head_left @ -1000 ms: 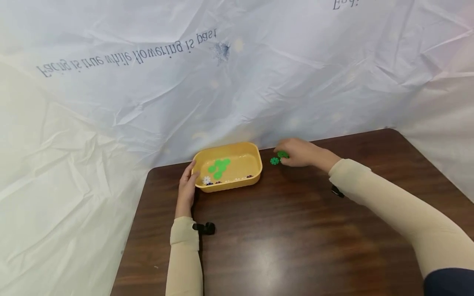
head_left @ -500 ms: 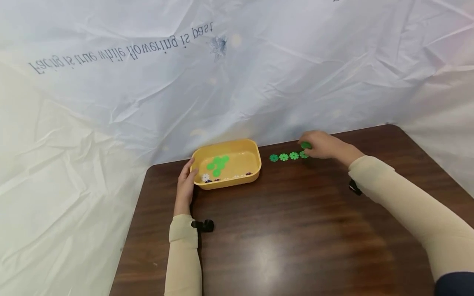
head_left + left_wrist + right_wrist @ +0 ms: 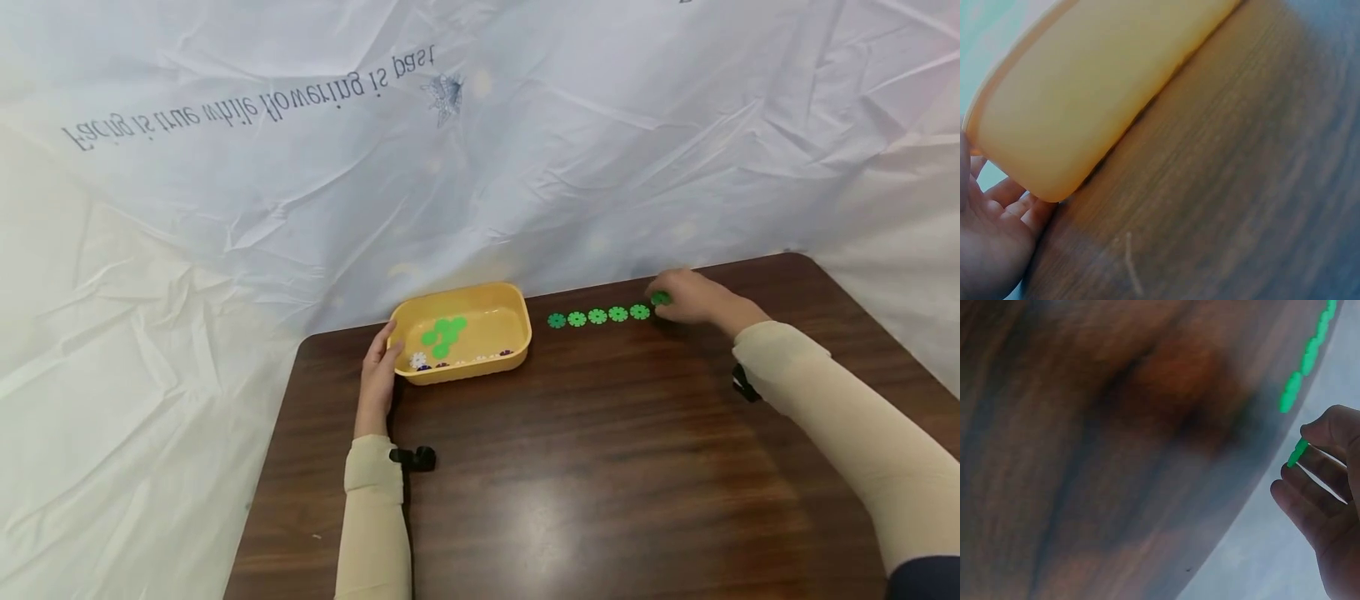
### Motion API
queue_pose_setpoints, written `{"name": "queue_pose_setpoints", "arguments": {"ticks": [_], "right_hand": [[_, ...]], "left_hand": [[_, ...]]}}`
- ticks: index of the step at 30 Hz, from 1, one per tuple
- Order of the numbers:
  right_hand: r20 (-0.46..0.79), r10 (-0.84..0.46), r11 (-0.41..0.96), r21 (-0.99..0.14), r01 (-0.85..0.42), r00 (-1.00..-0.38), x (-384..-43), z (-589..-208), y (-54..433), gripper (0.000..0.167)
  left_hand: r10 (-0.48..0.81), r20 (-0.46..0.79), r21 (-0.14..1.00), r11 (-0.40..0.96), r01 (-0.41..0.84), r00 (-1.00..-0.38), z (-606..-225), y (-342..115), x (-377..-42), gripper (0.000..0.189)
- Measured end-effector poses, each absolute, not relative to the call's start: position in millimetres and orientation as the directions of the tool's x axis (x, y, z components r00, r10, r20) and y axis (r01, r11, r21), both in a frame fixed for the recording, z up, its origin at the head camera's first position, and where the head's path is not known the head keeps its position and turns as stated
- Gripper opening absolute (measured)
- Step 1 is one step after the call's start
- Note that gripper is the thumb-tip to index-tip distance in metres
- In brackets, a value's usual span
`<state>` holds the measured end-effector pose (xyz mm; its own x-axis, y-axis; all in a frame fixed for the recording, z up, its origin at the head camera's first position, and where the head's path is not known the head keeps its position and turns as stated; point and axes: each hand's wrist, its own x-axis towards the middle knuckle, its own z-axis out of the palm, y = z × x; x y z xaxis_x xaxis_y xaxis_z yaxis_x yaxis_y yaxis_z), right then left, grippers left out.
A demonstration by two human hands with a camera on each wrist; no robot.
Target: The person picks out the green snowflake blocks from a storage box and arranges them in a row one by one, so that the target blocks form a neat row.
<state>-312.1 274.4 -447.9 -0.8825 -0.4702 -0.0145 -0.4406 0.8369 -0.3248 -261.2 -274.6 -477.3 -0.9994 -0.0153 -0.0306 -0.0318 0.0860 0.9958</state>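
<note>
My left hand [image 3: 377,379] grips the left end of a yellow plastic basin [image 3: 495,333], thumb at the rim and fingers along the outer wall, as the left wrist view [image 3: 997,237] also shows. Bright green snowflake discs [image 3: 447,330] lie in the basin. Between thumb and fingertips, my right hand [image 3: 693,297] pinches a green snowflake disc [image 3: 1298,452], just past the right end of a row of several discs [image 3: 597,316]. These lie flat on the table; the leftmost disc [image 3: 557,320] is a darker green.
White snowflake discs [image 3: 417,360] and dark blue ones sit at the basin's near-left side and along its front wall. The brown wooden table [image 3: 570,467] ends at the back against a wrinkled white cloth [image 3: 585,167] with printed writing.
My right hand has moved rightward along the table's back edge, leaving green discs behind it in a lengthening row. My left hand and the basin have stayed in place.
</note>
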Motion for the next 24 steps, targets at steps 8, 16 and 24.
{"name": "queue_pose_setpoints", "arguments": {"ticks": [8, 16, 24], "right_hand": [[-0.042, -0.478, 0.842, -0.308, -0.444, -0.877, -311.3, -461.2, 278.9, 0.028], [-0.039, -0.463, 0.843, -0.327, -0.427, -0.886, -311.4, -471.3, 281.5, 0.028], [0.007, -0.483, 0.822, -0.341, -0.456, -0.876, -315.5, -468.2, 280.1, 0.025]], "left_hand": [[-0.02, -0.047, 0.996, 0.071, -0.048, -0.999, -479.3, -276.1, -264.2, 0.054], [-0.019, -0.035, 0.997, 0.062, -0.036, -0.999, -492.4, -280.1, -270.3, 0.054], [-0.04, 0.001, 0.996, 0.086, -0.003, -0.999, -512.4, -284.3, -277.5, 0.052]]}}
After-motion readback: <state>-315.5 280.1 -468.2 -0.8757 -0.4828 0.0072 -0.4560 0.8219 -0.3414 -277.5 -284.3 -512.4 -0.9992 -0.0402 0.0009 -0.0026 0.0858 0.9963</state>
